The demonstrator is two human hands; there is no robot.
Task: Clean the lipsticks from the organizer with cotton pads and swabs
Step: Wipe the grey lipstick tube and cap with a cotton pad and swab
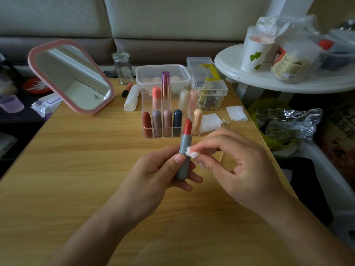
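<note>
Lipstick (184, 148) up front, red bullet wound out, grey tube upright over the middle of the worktop (76, 169), just in front of the organizer (169, 120). The left hand (153, 175) has it: grip curled round the lower tube, thumb flat on the front. The right hand (240, 166) is alongside, grip pinching a crumpled cotton pad (192, 153) against the tube's collar, right under the bullet. The organizer is clear (you can see straight through it), with capped sticks standing in its cells: dark red, two mauve, navy and peach in front, coral, metallic purple, cream and pink behind. Two spare pads (210, 121) lie flat to its right, swabs (225, 123) between them. A lidded tub (163, 75) sits behind, and a pink-framed mirror (71, 77) leans at the back left.
</note>
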